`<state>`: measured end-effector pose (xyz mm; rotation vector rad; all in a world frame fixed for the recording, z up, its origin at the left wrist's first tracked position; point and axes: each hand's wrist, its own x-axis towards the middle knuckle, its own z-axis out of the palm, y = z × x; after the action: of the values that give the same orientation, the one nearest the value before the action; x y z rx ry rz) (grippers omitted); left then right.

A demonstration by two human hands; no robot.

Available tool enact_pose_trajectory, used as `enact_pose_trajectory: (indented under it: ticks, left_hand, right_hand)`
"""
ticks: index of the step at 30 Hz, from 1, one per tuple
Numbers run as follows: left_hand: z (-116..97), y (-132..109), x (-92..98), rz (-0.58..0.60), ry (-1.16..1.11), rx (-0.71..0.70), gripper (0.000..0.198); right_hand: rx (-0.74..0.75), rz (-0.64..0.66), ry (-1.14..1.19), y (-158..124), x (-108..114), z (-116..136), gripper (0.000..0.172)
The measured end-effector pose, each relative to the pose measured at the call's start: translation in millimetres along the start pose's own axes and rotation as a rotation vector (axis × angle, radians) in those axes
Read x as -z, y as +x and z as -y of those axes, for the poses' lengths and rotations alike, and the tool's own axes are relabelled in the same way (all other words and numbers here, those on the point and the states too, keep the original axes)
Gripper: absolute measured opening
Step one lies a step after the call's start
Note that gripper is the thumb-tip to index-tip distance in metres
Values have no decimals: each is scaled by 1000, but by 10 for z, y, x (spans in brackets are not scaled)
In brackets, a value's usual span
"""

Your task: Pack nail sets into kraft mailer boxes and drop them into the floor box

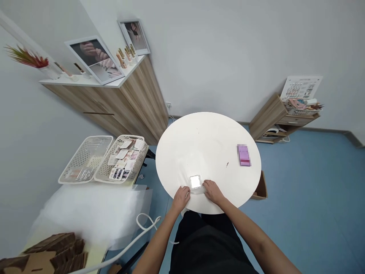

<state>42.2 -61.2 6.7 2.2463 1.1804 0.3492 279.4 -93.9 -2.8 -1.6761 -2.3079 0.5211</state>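
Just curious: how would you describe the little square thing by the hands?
On the round white table, find the edge nearest the person. Between the left hand and right hand sits a small square object with a bright white face, unlike the pink box farther off.

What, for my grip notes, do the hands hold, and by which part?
Cannot tell: the left hand and right hand flank a small square glossy white object on the round white table.

Small white square item (pixel 195 182) seen between left hand (pixel 181 198) and right hand (pixel 212 191), both placed at 6 o'clock on round white table (pixel 182 152); pink box (pixel 243 155) left near 3 o'clock; white plastic baskets (pixel 85 158) with cards (pixel 122 154) seen at 9 o'clock.
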Motion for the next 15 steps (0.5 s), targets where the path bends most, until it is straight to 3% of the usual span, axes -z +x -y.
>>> enact_pose_trajectory:
  ticks: [4,7,11,15]
  left_hand:
    - [-20,-7,133,97,-21,23,17]
    - [-30,24,194,139,-64,112,15]
    - [5,120,186,95,-107,292,15]
    - [69,162,90,15,-84,381,14]
  right_hand:
    - [-98,22,75,37,28,35,13]
    - [-220,46,186,75,65,18,16]
    - [-372,67,283,183,93,-52,18]
    - [-487,96,313,305,111,-90,19]
